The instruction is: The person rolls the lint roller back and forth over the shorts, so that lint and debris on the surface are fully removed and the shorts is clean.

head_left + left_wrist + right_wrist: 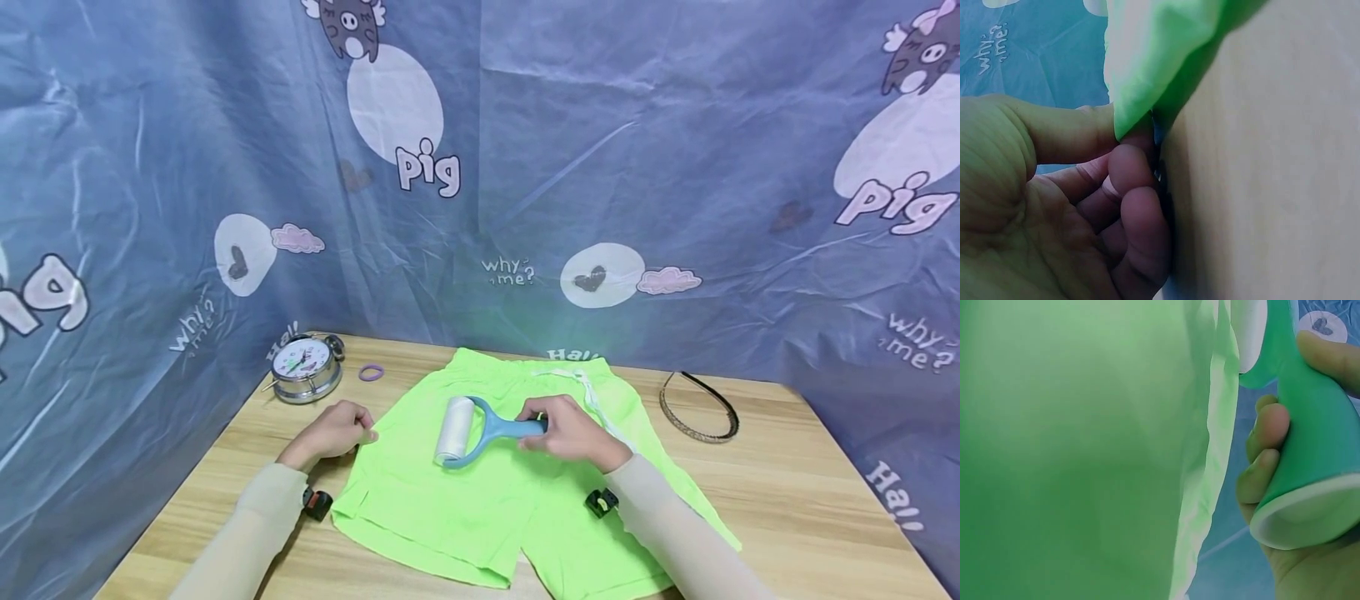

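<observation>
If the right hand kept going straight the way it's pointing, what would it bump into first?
Probably the left hand. The right hand points across the green shorts with the blue-handled roller in front, so that would likely bump first. Its height is hard to judge, though.

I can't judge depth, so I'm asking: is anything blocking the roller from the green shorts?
Nothing visible does. The right hand holds the roller on or just above the shorts; the white drawstring lies clear of its drum.
</observation>
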`<control>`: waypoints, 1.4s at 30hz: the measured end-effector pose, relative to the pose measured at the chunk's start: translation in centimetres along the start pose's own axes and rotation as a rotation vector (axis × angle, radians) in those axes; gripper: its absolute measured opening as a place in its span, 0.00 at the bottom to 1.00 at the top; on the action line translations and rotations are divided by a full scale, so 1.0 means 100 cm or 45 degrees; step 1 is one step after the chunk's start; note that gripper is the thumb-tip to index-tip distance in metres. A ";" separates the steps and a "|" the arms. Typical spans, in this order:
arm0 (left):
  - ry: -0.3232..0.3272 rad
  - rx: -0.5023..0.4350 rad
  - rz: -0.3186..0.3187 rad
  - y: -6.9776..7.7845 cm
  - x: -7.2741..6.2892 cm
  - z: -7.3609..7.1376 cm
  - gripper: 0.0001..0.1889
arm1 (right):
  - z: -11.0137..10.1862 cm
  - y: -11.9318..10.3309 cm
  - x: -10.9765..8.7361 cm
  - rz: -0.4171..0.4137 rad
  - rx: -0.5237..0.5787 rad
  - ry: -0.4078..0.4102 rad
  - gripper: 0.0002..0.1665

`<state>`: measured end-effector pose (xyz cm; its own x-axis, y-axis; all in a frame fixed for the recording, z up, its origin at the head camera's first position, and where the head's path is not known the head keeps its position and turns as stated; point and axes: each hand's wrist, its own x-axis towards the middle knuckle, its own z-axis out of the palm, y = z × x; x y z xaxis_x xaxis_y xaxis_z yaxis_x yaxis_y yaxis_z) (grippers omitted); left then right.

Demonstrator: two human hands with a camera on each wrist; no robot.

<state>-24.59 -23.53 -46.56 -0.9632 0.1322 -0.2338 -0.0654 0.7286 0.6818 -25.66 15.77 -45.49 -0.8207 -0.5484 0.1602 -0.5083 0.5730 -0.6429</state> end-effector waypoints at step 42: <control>0.002 -0.002 0.014 -0.002 0.000 0.002 0.05 | -0.045 0.030 -0.051 0.161 0.032 -0.015 0.12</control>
<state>-24.57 -23.53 -46.80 -0.9643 0.1391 -0.2254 -0.0554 0.7263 0.6852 -24.22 23.00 -44.93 -0.8746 -0.4800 0.0681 -0.3944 0.6228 -0.6757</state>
